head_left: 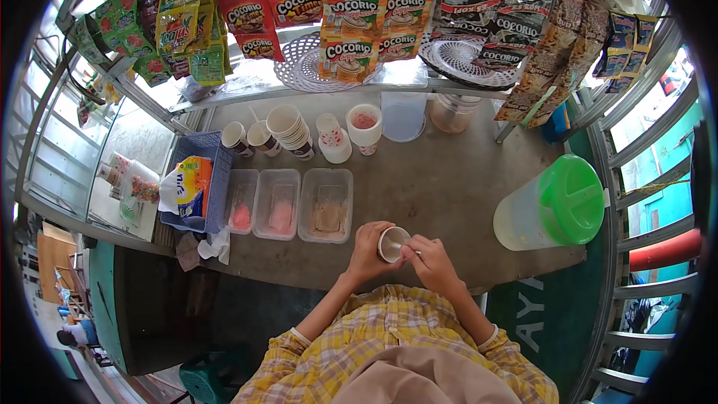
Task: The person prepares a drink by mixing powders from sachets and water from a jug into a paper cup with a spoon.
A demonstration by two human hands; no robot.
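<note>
My left hand (368, 251) wraps around a small paper cup (391, 242), held tilted just above the near edge of the grey counter (449, 179). Fingers of my right hand (430, 260) pinch at the cup's rim on its right side; whether they hold something small there cannot be told. Just beyond the cup lie three clear plastic tubs (325, 206) with pink and brown powder in them. Yellow plaid sleeves cover both of my arms.
A large jug with a green lid (557, 206) stands at the right. Stacked paper cups (292, 131), a blue basket (198, 187) with a packet and clear containers (404, 116) sit at the back. Hanging drink sachets (351, 7) line the top; railings run along the right.
</note>
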